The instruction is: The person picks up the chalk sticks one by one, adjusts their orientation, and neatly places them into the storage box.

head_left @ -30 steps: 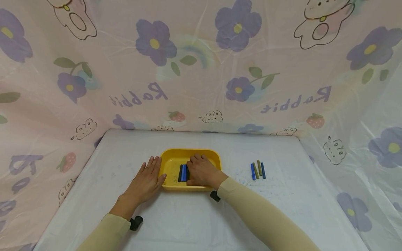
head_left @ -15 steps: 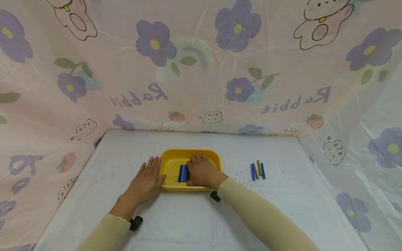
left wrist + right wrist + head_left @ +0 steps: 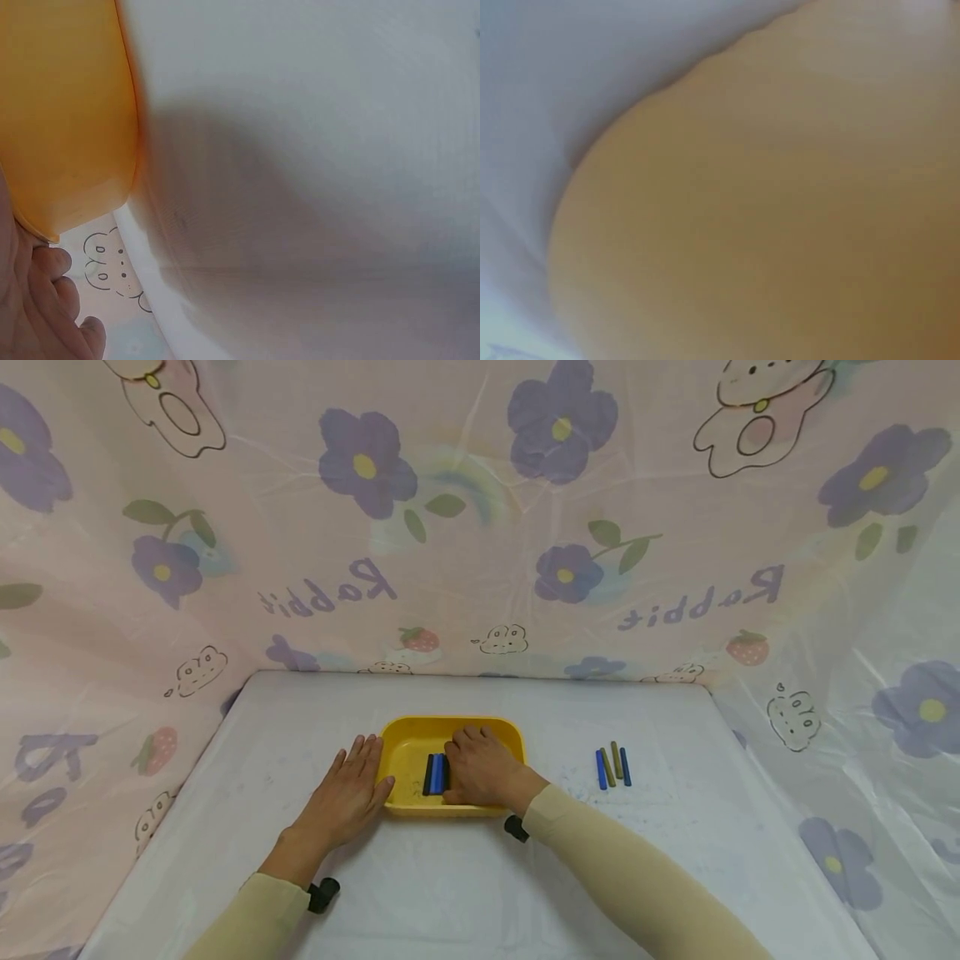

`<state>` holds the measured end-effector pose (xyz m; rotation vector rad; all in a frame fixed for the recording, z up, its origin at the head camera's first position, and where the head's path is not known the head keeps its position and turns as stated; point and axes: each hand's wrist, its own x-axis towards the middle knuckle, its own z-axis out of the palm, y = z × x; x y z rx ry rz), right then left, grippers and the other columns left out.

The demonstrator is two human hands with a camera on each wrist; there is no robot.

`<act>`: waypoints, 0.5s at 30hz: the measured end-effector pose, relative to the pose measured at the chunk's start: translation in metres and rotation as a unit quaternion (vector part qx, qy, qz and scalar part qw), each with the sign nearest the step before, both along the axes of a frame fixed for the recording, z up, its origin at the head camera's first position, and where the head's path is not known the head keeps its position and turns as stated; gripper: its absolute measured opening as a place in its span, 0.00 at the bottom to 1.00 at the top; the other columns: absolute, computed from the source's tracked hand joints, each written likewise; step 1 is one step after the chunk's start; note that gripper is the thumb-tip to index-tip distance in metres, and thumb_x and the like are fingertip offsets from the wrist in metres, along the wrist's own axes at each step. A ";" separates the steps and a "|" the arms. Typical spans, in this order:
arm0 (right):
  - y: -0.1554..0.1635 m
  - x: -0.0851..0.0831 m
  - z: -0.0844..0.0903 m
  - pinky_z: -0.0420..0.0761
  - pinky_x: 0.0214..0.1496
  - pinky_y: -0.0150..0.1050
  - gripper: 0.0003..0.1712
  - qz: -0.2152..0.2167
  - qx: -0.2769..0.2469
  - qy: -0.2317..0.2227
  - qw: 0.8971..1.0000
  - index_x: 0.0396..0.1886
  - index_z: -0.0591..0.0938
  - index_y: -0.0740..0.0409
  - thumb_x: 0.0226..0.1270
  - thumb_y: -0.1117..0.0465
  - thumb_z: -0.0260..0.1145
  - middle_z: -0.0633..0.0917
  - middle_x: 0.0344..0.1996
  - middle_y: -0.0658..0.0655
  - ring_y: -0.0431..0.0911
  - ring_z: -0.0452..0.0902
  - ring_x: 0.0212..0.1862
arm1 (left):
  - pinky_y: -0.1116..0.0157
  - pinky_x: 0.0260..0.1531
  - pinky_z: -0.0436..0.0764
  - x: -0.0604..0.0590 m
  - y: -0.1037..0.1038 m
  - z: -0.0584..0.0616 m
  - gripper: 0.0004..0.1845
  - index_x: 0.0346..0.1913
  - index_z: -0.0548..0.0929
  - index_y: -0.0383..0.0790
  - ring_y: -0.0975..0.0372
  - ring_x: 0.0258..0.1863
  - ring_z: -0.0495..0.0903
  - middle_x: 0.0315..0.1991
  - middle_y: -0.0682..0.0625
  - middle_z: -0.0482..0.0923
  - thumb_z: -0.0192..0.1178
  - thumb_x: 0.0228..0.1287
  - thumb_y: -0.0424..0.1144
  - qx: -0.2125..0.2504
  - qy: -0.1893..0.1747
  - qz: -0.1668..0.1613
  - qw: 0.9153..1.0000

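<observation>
A yellow tray (image 3: 405,811) lies on the table, with blue and dark crayons (image 3: 438,774) side by side inside it. My right hand (image 3: 483,770) reaches into the tray from the right. Its thumb and fingertips lie at the two ends of a dark crayon (image 3: 447,772), most of which the hand hides. My left hand (image 3: 345,795) rests against the tray's left rim with fingers straight and thumb at the near corner. In the left wrist view, fingers (image 3: 56,292) show by the tray wall (image 3: 67,112). Only the tray's outside (image 3: 765,210) fills the right wrist view.
Right of the tray, several blue and olive crayons (image 3: 602,769) lie apart on the white-covered table (image 3: 450,893). Faint bluish smudges mark the cover there. A printed curtain (image 3: 465,527) hangs behind and along both sides.
The view has shifted slightly. Both hands, the tray and the crayons otherwise keep their places.
</observation>
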<state>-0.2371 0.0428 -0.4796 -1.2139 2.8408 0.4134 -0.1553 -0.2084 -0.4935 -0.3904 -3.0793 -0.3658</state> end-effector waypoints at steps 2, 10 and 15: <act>0.002 0.001 0.003 0.76 0.61 0.44 0.50 0.000 -0.001 0.001 1.000 0.68 0.78 0.57 0.67 0.20 0.59 0.80 0.60 0.55 0.49 0.71 0.56 | 0.41 0.83 0.51 0.000 0.000 0.001 0.40 0.83 0.50 0.28 0.42 0.85 0.48 0.85 0.35 0.51 0.45 0.86 0.54 -0.001 0.000 0.000 1.000; 0.021 0.009 0.014 0.75 0.58 0.46 0.40 0.008 -0.038 0.023 0.999 0.62 0.80 0.56 0.68 0.28 0.65 0.81 0.55 0.55 0.51 0.72 0.56 | 0.40 0.82 0.51 0.000 0.000 0.000 0.40 0.83 0.51 0.27 0.41 0.85 0.49 0.84 0.34 0.52 0.46 0.85 0.53 0.004 0.007 -0.004 1.000; 0.044 0.013 0.019 0.76 0.53 0.47 0.34 0.016 -0.062 0.069 0.996 0.56 0.82 0.57 0.67 0.33 0.68 0.83 0.51 0.55 0.52 0.75 0.53 | 0.40 0.83 0.51 0.000 0.000 -0.001 0.40 0.83 0.51 0.27 0.42 0.85 0.49 0.84 0.34 0.52 0.45 0.86 0.53 0.002 0.009 -0.005 1.000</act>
